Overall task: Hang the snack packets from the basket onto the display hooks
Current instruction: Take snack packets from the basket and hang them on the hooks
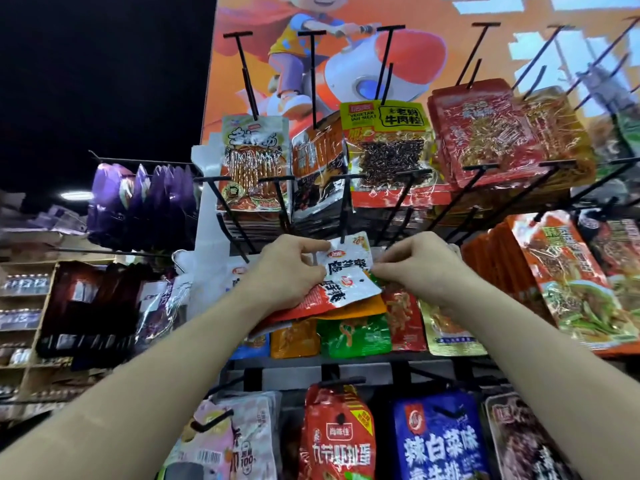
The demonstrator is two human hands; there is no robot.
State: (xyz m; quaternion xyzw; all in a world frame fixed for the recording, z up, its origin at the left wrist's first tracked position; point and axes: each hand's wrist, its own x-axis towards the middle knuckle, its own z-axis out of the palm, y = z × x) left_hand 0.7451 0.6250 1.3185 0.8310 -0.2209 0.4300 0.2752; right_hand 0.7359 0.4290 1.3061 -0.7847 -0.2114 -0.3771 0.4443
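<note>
The left hand [287, 271] and right hand [415, 268] each pinched an edge of the white-and-red snack packet [349, 271] between them, its top touching the display hook [343, 216] just above. Threading looked unfinished; neighbouring hooks [313, 81] already carried packets [388, 143], basket unseen.

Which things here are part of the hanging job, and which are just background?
In the job: left hand, right hand, the white packet both hold, the black hook above it.
Background: purple packets, blue packet, poster, shelves at left.
</note>
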